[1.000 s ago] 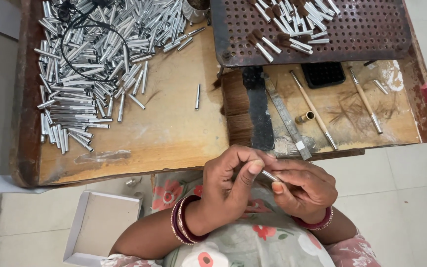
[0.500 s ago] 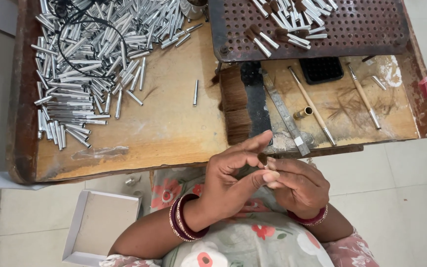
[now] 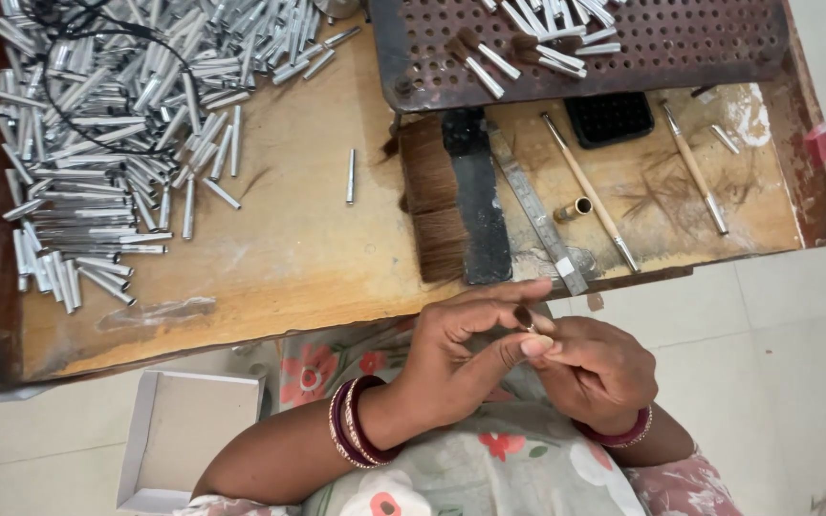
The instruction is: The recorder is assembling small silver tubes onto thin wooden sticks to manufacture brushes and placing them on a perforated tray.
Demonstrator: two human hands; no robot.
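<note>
Both hands pinch one small metal tube (image 3: pixel 525 320): left hand (image 3: pixel 461 358), right hand (image 3: pixel 597 373). Light, stiff, slippery; best gripped mid-barrel.

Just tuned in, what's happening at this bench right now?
A person sits at a wooden bench, both hands over their lap. The left hand and right hand meet at the fingertips and pinch one small dark-tipped piece between them. A pile of metal tubes lies on the bench's left, a perforated tray with a few finished pieces at the top, and a bristle bundle under a dark bar mid-bench.
</note>
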